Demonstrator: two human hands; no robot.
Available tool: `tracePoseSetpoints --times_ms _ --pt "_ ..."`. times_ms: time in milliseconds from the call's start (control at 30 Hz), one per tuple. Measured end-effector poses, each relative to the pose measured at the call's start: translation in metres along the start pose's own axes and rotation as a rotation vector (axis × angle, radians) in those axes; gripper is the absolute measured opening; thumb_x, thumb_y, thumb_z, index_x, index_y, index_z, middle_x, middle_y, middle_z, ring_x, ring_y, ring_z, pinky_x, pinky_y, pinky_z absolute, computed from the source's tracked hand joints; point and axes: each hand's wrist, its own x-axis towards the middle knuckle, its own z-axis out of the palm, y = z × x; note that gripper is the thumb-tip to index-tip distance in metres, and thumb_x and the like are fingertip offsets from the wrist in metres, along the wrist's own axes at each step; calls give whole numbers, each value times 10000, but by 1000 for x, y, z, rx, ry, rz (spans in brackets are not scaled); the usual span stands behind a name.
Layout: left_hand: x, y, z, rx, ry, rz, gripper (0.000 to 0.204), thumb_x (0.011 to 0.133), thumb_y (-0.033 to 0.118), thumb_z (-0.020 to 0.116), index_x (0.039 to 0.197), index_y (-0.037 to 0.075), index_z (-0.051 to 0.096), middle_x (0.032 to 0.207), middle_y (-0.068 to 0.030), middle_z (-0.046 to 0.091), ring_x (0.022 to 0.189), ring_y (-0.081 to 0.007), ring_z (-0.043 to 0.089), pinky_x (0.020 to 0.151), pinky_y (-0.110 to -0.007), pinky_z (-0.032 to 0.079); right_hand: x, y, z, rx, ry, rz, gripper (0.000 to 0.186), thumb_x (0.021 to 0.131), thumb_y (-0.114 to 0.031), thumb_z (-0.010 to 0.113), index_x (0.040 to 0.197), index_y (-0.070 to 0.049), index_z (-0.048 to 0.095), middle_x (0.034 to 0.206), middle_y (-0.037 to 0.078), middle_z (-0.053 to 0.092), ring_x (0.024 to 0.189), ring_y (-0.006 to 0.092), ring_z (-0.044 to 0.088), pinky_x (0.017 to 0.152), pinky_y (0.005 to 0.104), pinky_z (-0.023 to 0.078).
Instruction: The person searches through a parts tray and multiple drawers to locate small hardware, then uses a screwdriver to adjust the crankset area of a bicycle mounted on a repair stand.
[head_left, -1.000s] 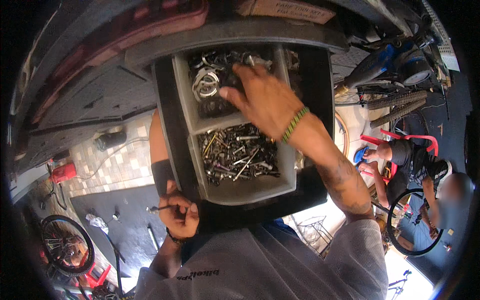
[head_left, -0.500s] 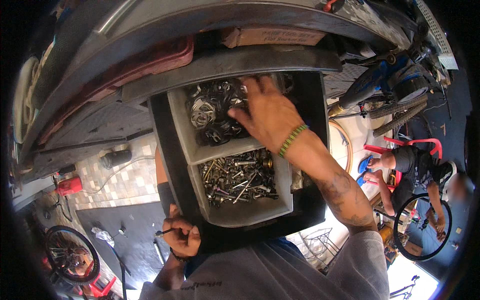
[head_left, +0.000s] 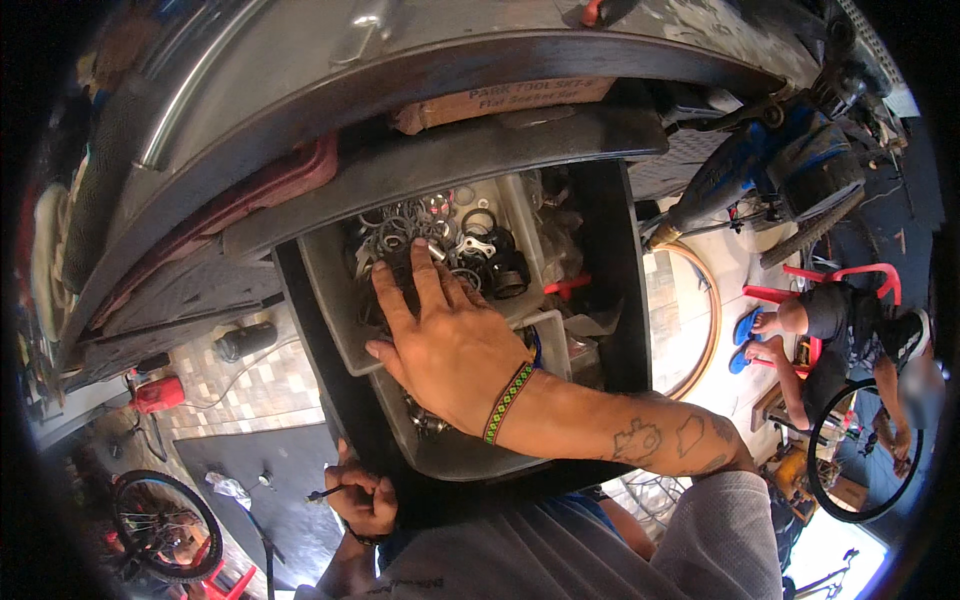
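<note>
My right hand point(head_left: 440, 355) is open, fingers spread and touching the metal and black rings point(head_left: 400, 222) in the far grey plastic bin point(head_left: 325, 290). A silver fitting point(head_left: 476, 247) lies among black rings to the right of the fingertips. Below the palm, the near grey bin point(head_left: 470, 466) is mostly covered by my hand and wrist; a few small bolts point(head_left: 428, 420) show at its left. Both bins sit in a black drawer point(head_left: 310, 330). At the drawer's near left corner, my left hand point(head_left: 365, 500) is closed on a thin dark rod point(head_left: 322, 494).
Plastic bags point(head_left: 560, 240) and a red piece point(head_left: 568, 286) lie right of the bins. Above the drawer sits a cardboard box point(head_left: 510, 100). A co-worker point(head_left: 850, 330) handles a bicycle wheel point(head_left: 815, 450) at right. Another wheel point(head_left: 165, 525) stands lower left.
My right hand has come nearer and leftward over the bins, fingers spreading. More rings show at the far side, and the bolts are now mostly covered. My left hand keeps its grip on the rod.
</note>
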Motion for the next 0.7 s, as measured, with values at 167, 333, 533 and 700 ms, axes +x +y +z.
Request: tracePoseSetpoints --times_ms 167,333,533,700 --pt "7 1 4 122 49 95 390 882 316 774 942 95 459 737 19 441 655 -123 412 642 -307 353 0 -1 2 20 -26 27 723 1012 -422 622 1550 34 460 1546 449 382 1372 526 524 1141 570 451" --pt "9 5 7 87 62 77 389 881 326 777 932 99 466 775 9 448 702 -123 429 667 -308 360 0 -1 2 58 -36 46 741 1008 -417 632 1567 28 435 1561 427 381 1414 521 479 1146 573 445" --pt "7 9 7 51 56 47 344 894 273 761 932 92 472 791 5 450 738 -124 437 704 -305 372 9 10 -13 -100 188 -66 579 979 -373 646 1376 47 617 1460 323 539 1194 395 616 1007 481 517" --pt "13 12 5 47 -31 84 289 889 195 728 915 89 460 779 6 450 724 -111 430 782 -329 399 44 89 -50 -604 171 -297 162 867 -197 662 891 -92 783 936 114 754 967 263 737 818 387 581"
